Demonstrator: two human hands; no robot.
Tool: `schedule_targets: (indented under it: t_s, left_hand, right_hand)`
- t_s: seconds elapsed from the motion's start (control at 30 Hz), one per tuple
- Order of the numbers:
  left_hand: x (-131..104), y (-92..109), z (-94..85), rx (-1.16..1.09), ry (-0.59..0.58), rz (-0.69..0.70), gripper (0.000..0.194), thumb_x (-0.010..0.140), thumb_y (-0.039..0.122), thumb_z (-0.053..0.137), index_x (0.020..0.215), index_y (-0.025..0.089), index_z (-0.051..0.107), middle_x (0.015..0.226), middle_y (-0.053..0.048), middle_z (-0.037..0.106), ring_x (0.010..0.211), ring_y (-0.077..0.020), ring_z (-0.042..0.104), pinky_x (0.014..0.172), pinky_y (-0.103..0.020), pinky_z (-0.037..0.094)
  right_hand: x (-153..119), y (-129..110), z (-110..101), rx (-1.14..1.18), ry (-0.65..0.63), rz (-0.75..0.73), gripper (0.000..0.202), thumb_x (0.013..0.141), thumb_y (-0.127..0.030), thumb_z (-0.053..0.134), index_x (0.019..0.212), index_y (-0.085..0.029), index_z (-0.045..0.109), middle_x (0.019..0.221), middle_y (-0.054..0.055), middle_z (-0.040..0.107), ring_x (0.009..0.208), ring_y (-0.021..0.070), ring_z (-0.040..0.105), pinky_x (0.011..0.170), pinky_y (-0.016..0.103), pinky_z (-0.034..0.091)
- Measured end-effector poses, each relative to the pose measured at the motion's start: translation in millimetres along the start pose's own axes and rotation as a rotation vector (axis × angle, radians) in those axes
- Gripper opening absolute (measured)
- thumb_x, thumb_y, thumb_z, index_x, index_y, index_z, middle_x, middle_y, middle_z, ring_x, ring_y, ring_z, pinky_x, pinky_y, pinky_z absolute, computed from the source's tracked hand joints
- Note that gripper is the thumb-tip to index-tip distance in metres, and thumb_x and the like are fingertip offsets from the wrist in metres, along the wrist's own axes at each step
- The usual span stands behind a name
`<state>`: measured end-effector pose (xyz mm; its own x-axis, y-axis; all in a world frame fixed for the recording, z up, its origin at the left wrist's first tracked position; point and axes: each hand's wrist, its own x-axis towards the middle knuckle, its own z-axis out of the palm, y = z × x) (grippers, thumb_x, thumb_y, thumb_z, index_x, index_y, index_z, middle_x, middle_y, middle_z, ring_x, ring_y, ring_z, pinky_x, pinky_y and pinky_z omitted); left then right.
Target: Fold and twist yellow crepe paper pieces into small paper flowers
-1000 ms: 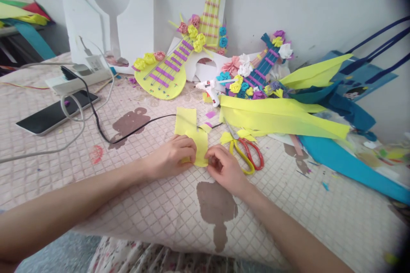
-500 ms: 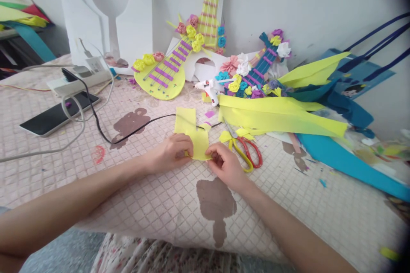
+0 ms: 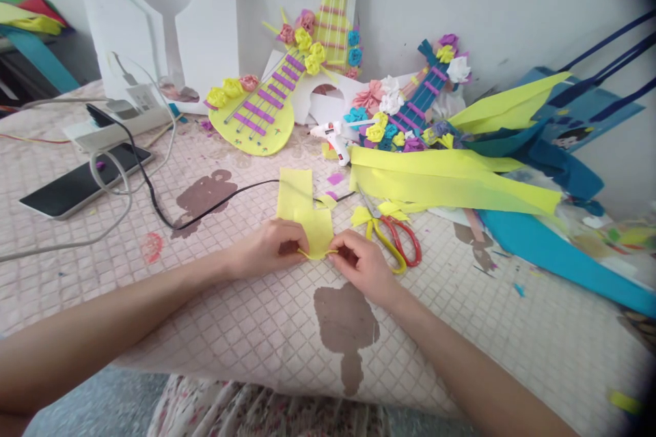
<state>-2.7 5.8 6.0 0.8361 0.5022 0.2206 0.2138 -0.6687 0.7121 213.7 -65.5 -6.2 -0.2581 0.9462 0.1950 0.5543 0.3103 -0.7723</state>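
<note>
A small yellow fabric piece lies in front of me, its near edge pinched at both corners. My left hand is closed on the left corner, and my right hand grips the right one. Between the fingers the near edge sags and looks slightly rolled. Another yellow piece lies just behind, partly under or against the first; a black cord passes by it. Right of my right hand rest scissors with one red and one yellow handle, over yellow scraps.
A white glue gun lies behind the pieces, beside long yellow fabric strips. Decorated toy guitars lean at the back. On the left are a dark phone and a white power strip. A blue strip lies right.
The near edge of the yellow fabric piece now curls and dips between my fingers, where it was flatter before. Both hands stay almost in place; the view has shifted slightly.
</note>
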Motion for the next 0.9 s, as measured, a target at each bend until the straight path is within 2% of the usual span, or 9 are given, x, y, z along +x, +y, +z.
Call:
schedule_targets:
  t_s: [0.17,0.3,0.5,0.63,0.9]
  left_hand:
    - [-1.4,-3.7,-4.7,-0.089,-0.092,0.057,0.007,0.081,0.011,0.058,0.077,0.013,0.064,0.085,-0.007,0.063,0.076,-0.0122,0.058,0.067,-0.022,0.046]
    - [-1.2,-4.0,-6.5,-0.102,-0.116,0.051,0.006,0.081,0.012,0.059,0.077,0.013,0.063,0.086,-0.007,0.061,0.076,-0.0119,0.057,0.066,-0.021,0.047]
    - [-1.6,-3.6,-8.8,-0.074,-0.141,0.067,0.005,0.084,0.014,0.058,0.080,0.013,0.061,0.086,-0.006,0.061,0.075,-0.0119,0.056,0.067,-0.023,0.046]
    - [-3.0,-4.0,-12.0,-0.058,-0.182,0.102,0.007,0.085,0.013,0.056,0.079,0.014,0.060,0.084,-0.005,0.061,0.077,-0.0123,0.056,0.070,-0.024,0.045]
    - [-3.7,-0.9,-11.9,-0.047,-0.176,0.101,0.009,0.085,0.014,0.055,0.080,0.015,0.063,0.087,-0.005,0.061,0.079,-0.0124,0.058,0.072,-0.025,0.046]
  right_hand:
    - [-1.9,1.2,-5.9,0.016,-0.125,-0.067,0.019,0.075,-0.002,0.055,0.083,-0.020,0.056,0.087,0.002,0.056,0.068,0.0109,0.051,0.058,0.023,0.041]
    - [-3.8,3.1,-9.1,0.029,-0.174,-0.107,0.014,0.080,-0.006,0.055,0.084,-0.020,0.058,0.093,0.004,0.056,0.076,0.0129,0.055,0.063,0.025,0.043]
    - [-4.5,3.9,-11.4,0.032,-0.179,-0.111,0.014,0.081,-0.008,0.057,0.087,-0.020,0.059,0.092,0.003,0.056,0.074,0.0118,0.053,0.064,0.026,0.044]
    - [-5.3,3.3,-13.0,0.031,-0.233,-0.120,0.012,0.082,-0.009,0.057,0.084,-0.020,0.059,0.096,0.003,0.055,0.074,0.0110,0.054,0.062,0.025,0.043]
    - [-4.6,0.7,-11.4,0.005,-0.220,-0.103,0.006,0.084,-0.015,0.058,0.082,-0.020,0.060,0.094,0.003,0.055,0.074,0.0110,0.054,0.062,0.025,0.043]
